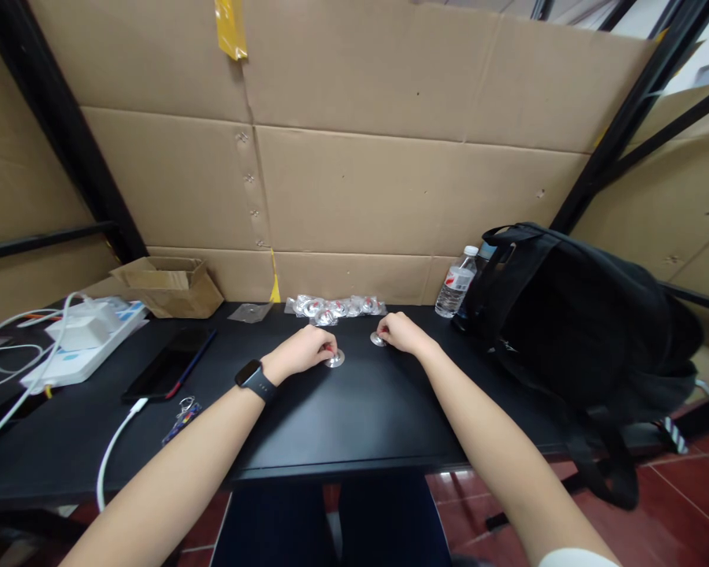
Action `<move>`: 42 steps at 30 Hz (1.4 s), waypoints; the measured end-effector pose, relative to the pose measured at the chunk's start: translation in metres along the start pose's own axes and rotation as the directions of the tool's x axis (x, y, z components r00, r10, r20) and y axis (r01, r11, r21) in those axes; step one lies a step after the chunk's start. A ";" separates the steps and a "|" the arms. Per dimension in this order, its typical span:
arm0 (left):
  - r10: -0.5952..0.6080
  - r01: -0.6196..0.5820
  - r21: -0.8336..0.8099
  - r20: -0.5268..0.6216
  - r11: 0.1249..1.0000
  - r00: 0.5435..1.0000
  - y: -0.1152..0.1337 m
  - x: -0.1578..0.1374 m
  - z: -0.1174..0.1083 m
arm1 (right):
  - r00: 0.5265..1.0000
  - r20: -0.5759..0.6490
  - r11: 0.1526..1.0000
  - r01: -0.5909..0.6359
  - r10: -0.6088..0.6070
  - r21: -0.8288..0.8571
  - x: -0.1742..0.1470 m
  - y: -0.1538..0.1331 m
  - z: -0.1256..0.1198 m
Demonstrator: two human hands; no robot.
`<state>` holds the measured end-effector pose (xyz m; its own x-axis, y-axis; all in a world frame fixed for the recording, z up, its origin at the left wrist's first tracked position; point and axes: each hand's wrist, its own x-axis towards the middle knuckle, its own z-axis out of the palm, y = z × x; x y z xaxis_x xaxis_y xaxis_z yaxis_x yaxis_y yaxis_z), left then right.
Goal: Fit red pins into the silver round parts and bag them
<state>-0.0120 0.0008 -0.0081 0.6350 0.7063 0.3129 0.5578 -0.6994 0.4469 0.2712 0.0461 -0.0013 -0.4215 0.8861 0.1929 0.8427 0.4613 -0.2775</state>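
My left hand (307, 350), with a dark watch on its wrist, is closed in a pinch over a small shiny round disc (336, 361) low on the black table. To the right, my right hand (402, 332) pinches a second shiny disc (376, 339), also at the table surface. The fingers cover the middles of both discs, so their exact kind cannot be made out. Just behind the hands lies a row of similar silvery discs in clear plastic wrappers (338, 308), some with red spots.
A black backpack (579, 323) and a water bottle (456, 282) stand at the right. On the left are an open cardboard box (174, 287), a white power strip (88, 346), a phone (171, 364), a keychain (183, 417) and cables. Cardboard panels (354, 189) wall the back.
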 end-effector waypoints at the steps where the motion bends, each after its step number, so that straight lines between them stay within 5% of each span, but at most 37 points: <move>1: -0.006 0.006 -0.003 -0.004 1.000 1.000 0.000 0.000 -0.001 | 1.000 -0.004 1.000 0.008 -0.008 0.006 0.000 -0.001 -0.001; 9: -0.087 0.083 -0.028 -0.182 0.996 0.980 0.007 0.000 -0.006 | 0.991 -0.056 0.929 0.135 -0.123 0.345 -0.004 -0.028 0.003; 16: -0.196 0.102 -0.316 -0.281 0.943 0.939 0.001 0.008 0.001 | 0.971 -0.238 0.569 0.181 0.026 0.802 0.001 -0.057 0.020; 21: -0.239 0.054 -0.548 -0.273 0.835 0.932 0.000 0.013 0.006 | 0.952 -0.289 0.478 0.210 0.099 0.853 0.000 -0.068 0.026; 30: -0.252 0.063 -0.579 -0.253 0.813 0.934 -0.004 0.013 0.011 | 0.997 -0.003 0.286 -0.019 0.077 0.958 -0.010 -0.078 0.025; 37: -0.247 0.070 -0.553 -0.252 0.830 0.936 -0.009 0.014 0.014 | 0.989 0.098 0.133 -0.113 0.111 0.985 -0.011 -0.083 0.022; 42: -0.278 0.171 -0.306 -0.354 0.937 0.893 -0.022 0.010 -0.005 | 0.978 0.114 0.082 -0.130 0.174 0.988 -0.012 -0.083 0.015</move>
<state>-0.0207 0.0232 -0.0104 0.2224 0.8639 0.4519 0.4675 -0.5013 0.7281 0.2011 -0.0022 0.0053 -0.3038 0.9522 0.0329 -0.2073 -0.0324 -0.9777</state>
